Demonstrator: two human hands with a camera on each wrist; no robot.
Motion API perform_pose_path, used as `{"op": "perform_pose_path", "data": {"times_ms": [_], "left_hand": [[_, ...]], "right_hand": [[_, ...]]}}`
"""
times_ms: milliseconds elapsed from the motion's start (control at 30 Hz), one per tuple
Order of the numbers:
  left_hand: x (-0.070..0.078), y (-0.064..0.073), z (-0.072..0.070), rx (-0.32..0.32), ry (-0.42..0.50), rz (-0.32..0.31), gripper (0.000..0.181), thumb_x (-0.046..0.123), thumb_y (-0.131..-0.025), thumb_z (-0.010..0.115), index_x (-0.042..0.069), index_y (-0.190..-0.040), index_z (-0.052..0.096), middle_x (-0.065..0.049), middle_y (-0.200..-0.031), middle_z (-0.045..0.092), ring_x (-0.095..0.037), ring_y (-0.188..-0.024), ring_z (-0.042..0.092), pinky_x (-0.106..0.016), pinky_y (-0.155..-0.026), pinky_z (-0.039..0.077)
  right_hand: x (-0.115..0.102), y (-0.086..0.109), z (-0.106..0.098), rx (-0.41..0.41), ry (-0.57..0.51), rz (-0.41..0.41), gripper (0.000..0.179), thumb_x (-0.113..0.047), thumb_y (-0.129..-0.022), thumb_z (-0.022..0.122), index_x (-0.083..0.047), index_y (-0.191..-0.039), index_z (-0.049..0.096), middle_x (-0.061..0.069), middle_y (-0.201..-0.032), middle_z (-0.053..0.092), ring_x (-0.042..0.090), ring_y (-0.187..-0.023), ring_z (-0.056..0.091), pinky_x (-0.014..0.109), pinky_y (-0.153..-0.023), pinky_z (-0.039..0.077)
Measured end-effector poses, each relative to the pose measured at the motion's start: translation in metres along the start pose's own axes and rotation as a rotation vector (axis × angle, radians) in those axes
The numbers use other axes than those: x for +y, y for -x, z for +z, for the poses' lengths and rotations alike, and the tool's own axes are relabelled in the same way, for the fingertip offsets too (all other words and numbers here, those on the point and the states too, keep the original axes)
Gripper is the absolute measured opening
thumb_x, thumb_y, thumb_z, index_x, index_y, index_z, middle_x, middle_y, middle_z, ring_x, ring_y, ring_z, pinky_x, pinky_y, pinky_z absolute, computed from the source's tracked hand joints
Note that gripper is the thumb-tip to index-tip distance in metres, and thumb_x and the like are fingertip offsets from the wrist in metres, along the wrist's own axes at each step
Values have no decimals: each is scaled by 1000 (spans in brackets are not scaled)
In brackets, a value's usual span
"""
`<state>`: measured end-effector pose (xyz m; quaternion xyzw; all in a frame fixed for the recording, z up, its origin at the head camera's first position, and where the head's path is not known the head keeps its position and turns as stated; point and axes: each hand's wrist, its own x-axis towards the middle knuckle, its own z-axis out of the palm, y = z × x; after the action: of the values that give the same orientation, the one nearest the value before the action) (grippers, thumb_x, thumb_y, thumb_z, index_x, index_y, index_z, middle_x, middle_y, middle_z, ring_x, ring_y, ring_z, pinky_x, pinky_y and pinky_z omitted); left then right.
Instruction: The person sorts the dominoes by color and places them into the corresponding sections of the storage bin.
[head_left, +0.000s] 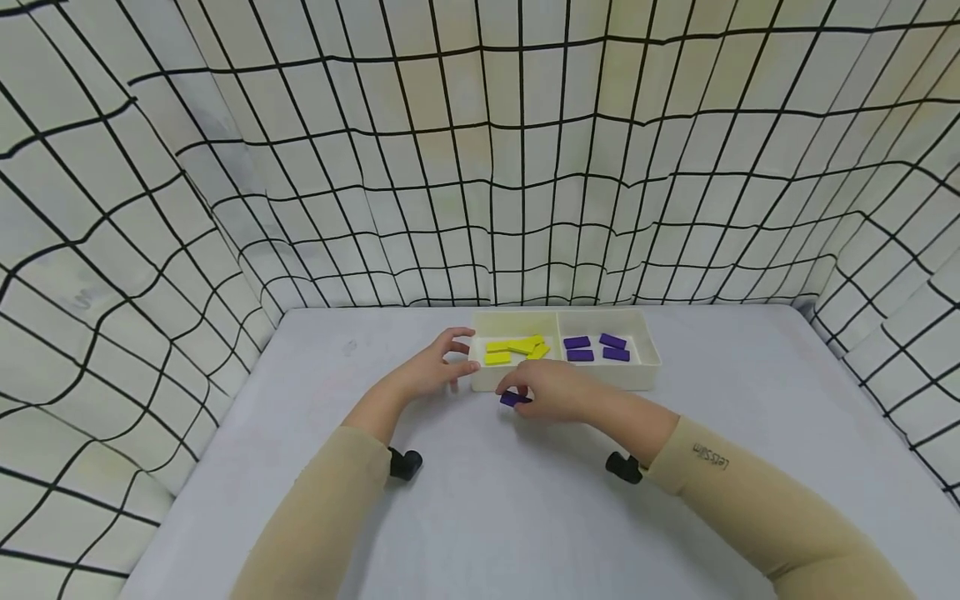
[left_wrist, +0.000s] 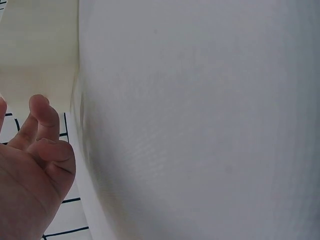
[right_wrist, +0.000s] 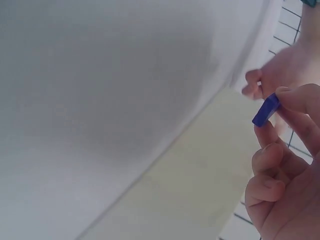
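Note:
My right hand point(head_left: 558, 390) pinches a dark blue-purple block point(head_left: 513, 399) between thumb and fingertips, just in front of the box's front wall. The right wrist view shows that block point(right_wrist: 266, 110) tilted, one end between the fingers. A cream-white box point(head_left: 637, 379) with two compartments stands at the far part of the table. Several yellow blocks point(head_left: 498, 358) lie loosely in its left compartment, some overlapping. Several purple blocks point(head_left: 617, 354) lie in the right one. At the box's left end is my left hand point(head_left: 431, 367), fingers spread, fingertips right at the wall.
A white table surface point(head_left: 480, 508) lies under both arms. Black netting point(head_left: 491, 179) over pale walls rises behind the box and on both sides. Small black wrist devices point(head_left: 406, 464) sit under the beige sleeves.

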<state>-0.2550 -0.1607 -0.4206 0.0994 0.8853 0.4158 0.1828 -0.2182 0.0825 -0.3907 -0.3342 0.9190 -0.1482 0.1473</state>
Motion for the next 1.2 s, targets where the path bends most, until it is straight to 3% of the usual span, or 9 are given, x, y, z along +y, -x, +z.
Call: {"op": "perform_pose_path", "data": {"times_ms": [300, 600, 700, 833, 1000, 1200], "left_hand": [[3, 2, -1, -1, -1, -12, 66, 38, -96, 65, 34, -150, 27, -7, -145, 46, -26, -83, 62, -47, -95, 37], [3, 2, -2, -3, 0, -18, 67, 40, -96, 66, 34, -150, 27, -5, -144, 46, -26, -84, 62, -45, -93, 38], [2, 1, -2, -4, 2, -14, 67, 40, -96, 66, 34, -150, 28, -5, -144, 47, -26, -84, 61, -44, -91, 39], [-2, -2, -2, -6, 7, -14, 66, 40, -95, 66, 35, -150, 28, -5, -143, 46, -24, -84, 61, -43, -88, 41], [-4, -3, -1, -7, 13, -19, 66, 41, -95, 66, 36, -149, 28, -4, -143, 47, -25, -84, 61, -42, -87, 41], [-3, -3, -1, -5, 3, -20, 65, 42, -95, 66, 38, -148, 29, -3, -142, 47, -25, -83, 61, -41, -85, 42]], "right_hand": [[20, 22, -32, 53, 18, 95, 34, -25, -92, 70, -26, -125, 69, -6, -105, 64, 19, -97, 60, 33, -81, 50], [68, 43, -61, 118, -20, 108, 36, -18, -92, 69, -19, -128, 67, 2, -119, 65, 24, -104, 59, 43, -90, 49], [81, 48, -67, 127, 5, 144, 37, -18, -92, 69, -19, -129, 67, 2, -114, 66, 24, -99, 59, 42, -86, 50], [94, 53, -70, 130, 52, 173, 36, -20, -92, 70, -21, -128, 67, 0, -103, 64, 20, -89, 56, 38, -76, 50], [102, 53, -69, 121, 75, 191, 36, -20, -92, 69, -22, -128, 67, 2, -111, 64, 22, -96, 58, 43, -83, 51], [115, 44, -65, 80, 106, 147, 35, -17, -93, 68, -16, -127, 67, 2, -106, 64, 23, -97, 57, 45, -86, 49]]}}
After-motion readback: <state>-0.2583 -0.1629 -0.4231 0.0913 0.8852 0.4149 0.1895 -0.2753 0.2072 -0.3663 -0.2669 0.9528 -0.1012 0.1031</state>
